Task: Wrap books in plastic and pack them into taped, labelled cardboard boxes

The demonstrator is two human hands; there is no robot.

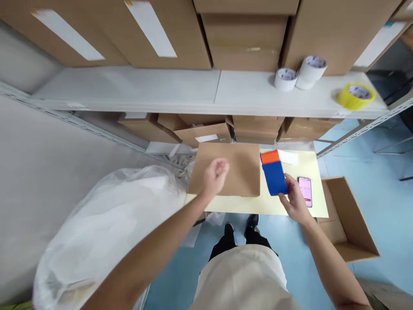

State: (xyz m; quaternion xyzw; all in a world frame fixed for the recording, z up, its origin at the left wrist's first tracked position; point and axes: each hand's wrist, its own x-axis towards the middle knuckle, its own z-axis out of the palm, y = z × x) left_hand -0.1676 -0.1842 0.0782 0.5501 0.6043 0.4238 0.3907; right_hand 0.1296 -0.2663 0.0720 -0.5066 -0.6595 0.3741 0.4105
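My right hand grips a small blue box with an orange end by its lower right edge, thumb below and fingers behind. It is held tilted above the right part of the pale yellow table. My left hand is closed, fingers curled in, with nothing visible in it. Beneath that hand lies a closed brown cardboard box on the table; whether the hand touches it I cannot tell. Right of my right hand a phone with a lit pink screen lies on the table.
A grey shelf crosses ahead, bearing large cartons, white tape rolls and a yellow tape roll. More cartons stand underneath. A bulging clear plastic bag fills the left. An open carton sits at right.
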